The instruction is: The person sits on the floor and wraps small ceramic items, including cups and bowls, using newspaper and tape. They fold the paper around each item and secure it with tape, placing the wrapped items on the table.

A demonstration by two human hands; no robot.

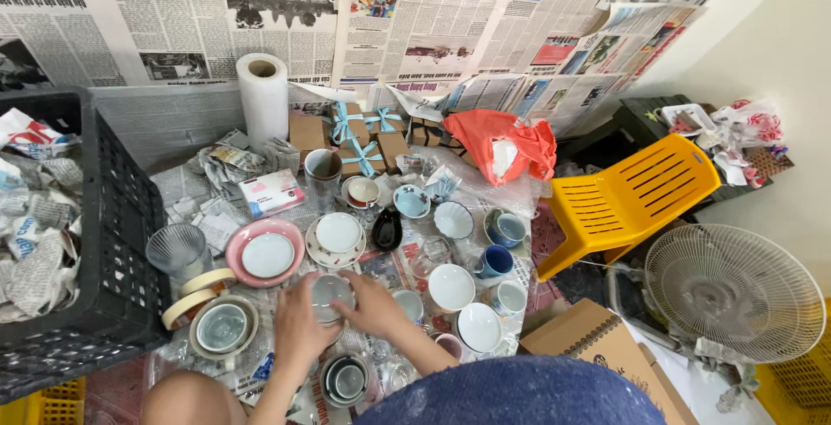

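Both hands, the left hand [299, 325] and the right hand [374, 302], grip a small glass bowl [331, 293] among the cups.

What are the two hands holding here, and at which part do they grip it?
Both hands, left hand and right hand, hold one small pale bowl by its opposite sides at the rim, above the crowded dishes.

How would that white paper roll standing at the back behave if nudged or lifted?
The paper roll is tall, narrow and upright, so a sideways nudge would probably tip it. Once down it would likely roll, being a cylinder. The hollow core suggests it is light for its size and probably soft under a grip.
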